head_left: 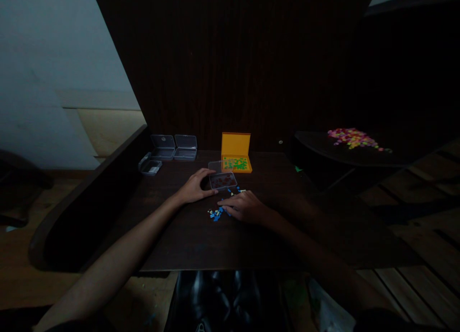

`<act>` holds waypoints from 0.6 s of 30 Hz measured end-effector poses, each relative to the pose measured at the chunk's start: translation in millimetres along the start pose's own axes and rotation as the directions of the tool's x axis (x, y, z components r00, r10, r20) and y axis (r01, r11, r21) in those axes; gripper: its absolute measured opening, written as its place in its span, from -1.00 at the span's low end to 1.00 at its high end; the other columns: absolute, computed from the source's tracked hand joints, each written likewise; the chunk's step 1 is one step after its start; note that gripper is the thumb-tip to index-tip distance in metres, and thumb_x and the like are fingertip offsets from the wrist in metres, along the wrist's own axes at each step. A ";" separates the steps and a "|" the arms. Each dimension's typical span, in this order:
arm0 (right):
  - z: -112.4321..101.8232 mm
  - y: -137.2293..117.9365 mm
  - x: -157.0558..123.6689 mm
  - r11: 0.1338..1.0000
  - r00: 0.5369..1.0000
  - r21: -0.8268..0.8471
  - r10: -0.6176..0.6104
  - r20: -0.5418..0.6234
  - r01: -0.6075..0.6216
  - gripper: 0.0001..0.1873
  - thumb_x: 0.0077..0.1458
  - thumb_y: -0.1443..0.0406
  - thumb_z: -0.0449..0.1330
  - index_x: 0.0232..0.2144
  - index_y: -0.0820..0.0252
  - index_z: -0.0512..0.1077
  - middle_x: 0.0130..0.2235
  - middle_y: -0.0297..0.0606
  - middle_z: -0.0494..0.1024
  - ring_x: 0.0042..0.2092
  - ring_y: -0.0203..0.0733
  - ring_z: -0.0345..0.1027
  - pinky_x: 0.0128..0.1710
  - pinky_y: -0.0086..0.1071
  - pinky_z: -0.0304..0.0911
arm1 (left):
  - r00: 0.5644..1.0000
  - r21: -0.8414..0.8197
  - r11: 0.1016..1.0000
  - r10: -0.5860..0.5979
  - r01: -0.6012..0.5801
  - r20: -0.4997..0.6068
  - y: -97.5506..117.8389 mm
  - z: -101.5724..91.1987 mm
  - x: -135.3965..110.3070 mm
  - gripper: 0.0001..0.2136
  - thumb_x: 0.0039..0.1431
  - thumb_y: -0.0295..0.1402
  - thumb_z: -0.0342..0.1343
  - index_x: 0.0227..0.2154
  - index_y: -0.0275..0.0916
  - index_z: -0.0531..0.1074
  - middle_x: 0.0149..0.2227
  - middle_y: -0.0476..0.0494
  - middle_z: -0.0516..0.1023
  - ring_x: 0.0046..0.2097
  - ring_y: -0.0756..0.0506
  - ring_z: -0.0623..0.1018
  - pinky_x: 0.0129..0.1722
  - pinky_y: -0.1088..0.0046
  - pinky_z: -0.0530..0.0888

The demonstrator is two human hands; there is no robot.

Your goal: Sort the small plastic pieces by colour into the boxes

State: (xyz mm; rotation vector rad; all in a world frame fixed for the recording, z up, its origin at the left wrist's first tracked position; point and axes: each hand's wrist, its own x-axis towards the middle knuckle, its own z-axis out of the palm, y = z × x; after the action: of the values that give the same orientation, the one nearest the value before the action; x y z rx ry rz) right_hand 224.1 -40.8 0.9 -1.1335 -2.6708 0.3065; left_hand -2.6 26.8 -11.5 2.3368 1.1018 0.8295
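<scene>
My left hand point(194, 186) rests on the dark table point(179, 236), its fingers curled against the left side of a small clear box point(223, 179) that holds reddish pieces. My right hand point(244, 207) lies palm down just in front of that box, fingertips pinched over a scatter of small blue and pale pieces point(216, 214). What the fingers grip is too small to make out.
An open orange box point(235, 152) with green pieces stands behind the clear box. Three clear lidded boxes point(174, 147) sit at the back left. A heap of pink and yellow pieces point(352, 138) lies on a dark shelf to the right.
</scene>
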 end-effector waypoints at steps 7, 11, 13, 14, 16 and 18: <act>-4.8 0.8 4.9 0.999 1.000 0.051 -0.006 0.020 0.005 -0.70 0.22 0.24 0.13 -0.03 0.06 0.50 -0.28 -0.30 0.65 -0.32 -0.28 0.48 -0.31 -0.44 0.18 | 1.000 0.002 1.000 0.007 -0.007 0.005 -0.9 0.6 0.5 -0.43 -0.02 -0.11 0.27 0.05 -0.22 0.34 0.05 -0.24 0.42 0.08 -0.24 0.45 0.11 0.14 0.39; -4.6 0.8 6.9 0.997 0.999 0.077 -0.022 0.040 0.018 -0.74 0.21 0.24 0.13 -0.09 0.06 0.54 -0.33 -0.32 0.63 -0.36 -0.31 0.43 -0.33 -0.47 0.14 | 1.000 0.005 1.000 0.005 -0.005 -0.002 -2.9 2.1 0.4 -0.42 -0.04 -0.11 0.28 0.05 -0.22 0.34 0.05 -0.23 0.42 0.08 -0.25 0.45 0.12 0.14 0.39; -4.2 0.5 7.4 0.996 0.998 0.091 -0.021 0.054 0.016 -0.76 0.21 0.25 0.12 -0.14 0.08 0.55 -0.37 -0.34 0.61 -0.39 -0.33 0.40 -0.35 -0.48 0.11 | 1.000 0.006 1.000 0.004 -0.004 -0.002 -3.3 2.2 0.4 -0.41 -0.04 -0.11 0.29 0.05 -0.23 0.34 0.05 -0.24 0.42 0.08 -0.25 0.45 0.11 0.14 0.39; -4.1 0.3 7.6 0.995 0.998 0.099 -0.018 0.059 0.012 -0.76 0.20 0.26 0.13 -0.15 0.09 0.55 -0.39 -0.35 0.60 -0.41 -0.34 0.38 -0.37 -0.48 0.10 | 1.000 0.006 1.000 0.006 -0.006 -0.001 -3.2 2.2 0.3 -0.40 -0.04 -0.11 0.29 0.05 -0.24 0.34 0.05 -0.24 0.42 0.08 -0.25 0.45 0.11 0.14 0.39; -4.6 0.0 7.7 0.992 0.998 0.125 -0.008 0.058 0.001 -0.78 0.19 0.27 0.14 -0.17 0.11 0.55 -0.44 -0.37 0.57 -0.44 -0.35 0.34 -0.39 -0.49 0.08 | 1.000 0.000 1.000 0.012 -0.012 0.000 -2.8 1.8 0.3 -0.40 -0.04 -0.11 0.29 0.05 -0.26 0.34 0.05 -0.26 0.42 0.09 -0.24 0.44 0.11 0.15 0.39; -6.3 1.3 8.7 0.985 1.000 0.173 0.004 0.020 -0.008 -0.79 0.17 0.27 0.16 -0.20 0.14 0.56 -0.49 -0.38 0.52 -0.47 -0.37 0.29 -0.41 -0.50 0.06 | 1.000 -0.007 1.000 0.013 -0.013 -0.006 -2.1 1.6 0.4 -0.41 -0.04 -0.12 0.29 0.05 -0.27 0.34 0.05 -0.27 0.41 0.09 -0.24 0.45 0.11 0.16 0.40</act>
State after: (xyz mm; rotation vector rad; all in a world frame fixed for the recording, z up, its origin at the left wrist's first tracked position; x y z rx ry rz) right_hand 220.8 -33.0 7.6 -1.0908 -2.5982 0.5426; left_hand -2.5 28.2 -13.8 2.3393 1.0850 0.8446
